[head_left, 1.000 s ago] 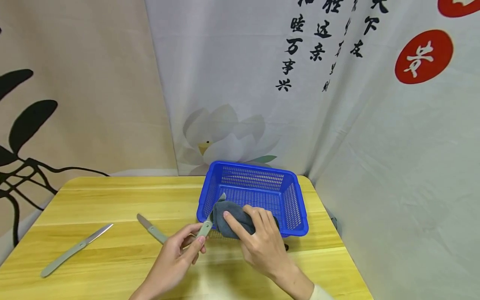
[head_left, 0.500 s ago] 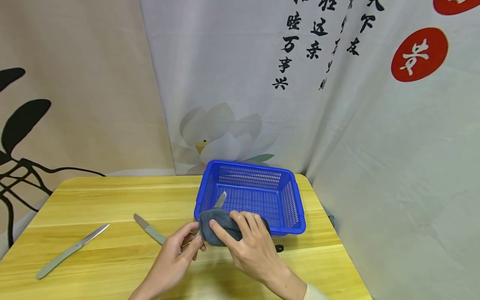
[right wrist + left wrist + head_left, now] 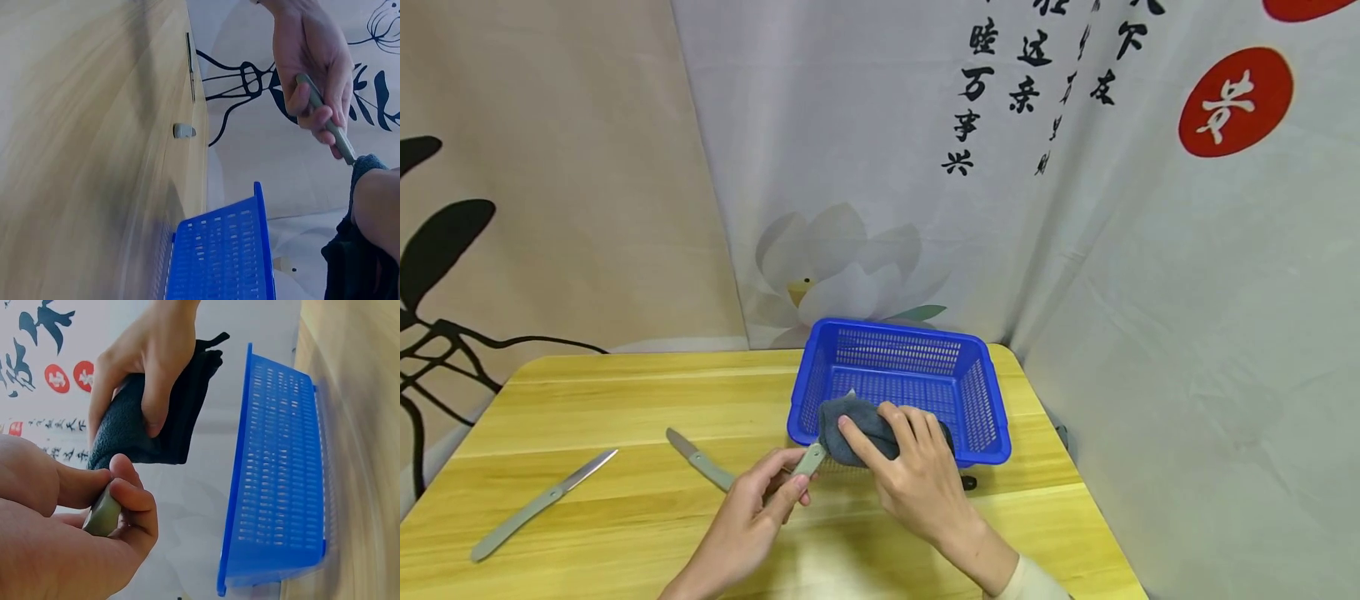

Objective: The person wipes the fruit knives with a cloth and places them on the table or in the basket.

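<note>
My left hand [image 3: 752,504] pinches the pale green handle of a knife [image 3: 808,461] between thumb and fingers, the blade pointing away toward the basket. A dark grey cloth [image 3: 850,433] is folded around the blade, and only the blade's tip shows past it in the head view. My right hand [image 3: 921,475] grips the cloth from the right, thumb on its near side. In the left wrist view the cloth [image 3: 134,425] hangs in the right hand just beyond the left fingertips. The right wrist view shows the green handle [image 3: 325,119] running up to the cloth's edge.
Behind the hands stands a blue plastic basket [image 3: 992,400] with perforated walls. Two more green-handled knives lie on the wooden table [image 3: 625,392]: one at the far left [image 3: 542,504], another [image 3: 698,458] partly behind the left hand. A printed curtain [image 3: 850,167] hangs at the back.
The cloth slid down the blade toward the handle, baring much of the blade, then moved back up toward the tip with the right hand. The left hand keeps its hold on the knife.
</note>
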`<state>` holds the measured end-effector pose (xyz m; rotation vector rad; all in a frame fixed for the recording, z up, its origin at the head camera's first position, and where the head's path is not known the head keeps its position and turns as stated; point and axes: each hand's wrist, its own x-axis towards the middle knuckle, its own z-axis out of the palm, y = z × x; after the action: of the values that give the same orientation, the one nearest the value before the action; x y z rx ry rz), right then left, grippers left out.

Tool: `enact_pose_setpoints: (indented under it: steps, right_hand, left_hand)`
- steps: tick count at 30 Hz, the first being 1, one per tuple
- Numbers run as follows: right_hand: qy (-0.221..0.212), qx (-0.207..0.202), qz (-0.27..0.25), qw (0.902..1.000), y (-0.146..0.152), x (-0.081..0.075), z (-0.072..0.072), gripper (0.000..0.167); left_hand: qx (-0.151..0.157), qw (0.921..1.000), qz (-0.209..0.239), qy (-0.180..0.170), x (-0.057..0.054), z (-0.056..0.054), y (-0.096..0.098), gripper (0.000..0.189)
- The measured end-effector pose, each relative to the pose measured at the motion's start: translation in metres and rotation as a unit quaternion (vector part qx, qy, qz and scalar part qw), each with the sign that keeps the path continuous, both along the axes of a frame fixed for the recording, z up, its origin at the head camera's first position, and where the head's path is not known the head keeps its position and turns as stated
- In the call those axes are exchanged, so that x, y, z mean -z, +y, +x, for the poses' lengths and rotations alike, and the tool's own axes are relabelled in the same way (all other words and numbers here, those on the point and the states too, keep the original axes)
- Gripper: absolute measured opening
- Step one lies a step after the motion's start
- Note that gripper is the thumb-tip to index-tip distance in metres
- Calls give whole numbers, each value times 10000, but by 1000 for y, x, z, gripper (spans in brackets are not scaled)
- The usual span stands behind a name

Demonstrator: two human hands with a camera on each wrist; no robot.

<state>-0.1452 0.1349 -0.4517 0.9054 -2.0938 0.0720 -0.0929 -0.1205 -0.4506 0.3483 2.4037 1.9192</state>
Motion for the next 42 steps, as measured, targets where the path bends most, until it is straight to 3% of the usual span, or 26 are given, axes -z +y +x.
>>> enact_pose_setpoints:
  steps: [12, 17, 23, 29, 35, 42]
  right_hand:
    - [-11, 248, -377, 9990, 16, -4, -19, 47]
    - [-148, 194, -843, 9961, 21, -5, -21, 57]
    - [-119, -235, -1006, 9946, 15, -4, -12, 65]
    - [64, -650, -713, 9953, -2, -4, 5, 50]
    - [25, -680, -402, 9969, -16, -2, 15, 45]
    - [33, -572, -218, 9981, -18, -3, 15, 47]
  left_hand:
    - [84, 9998, -183, -52, -3, 1, -1, 24]
    - [126, 9998, -152, -35, -4, 2, -1, 26]
    - [-165, 9989, -70, -424, -7, -1, 0, 30]
    - [-309, 9985, -43, -458, -8, -2, 1, 34]
    - [-151, 9992, -14, -360, -10, 0, 0, 31]
    - [84, 9996, 12, -266, -11, 3, -3, 29]
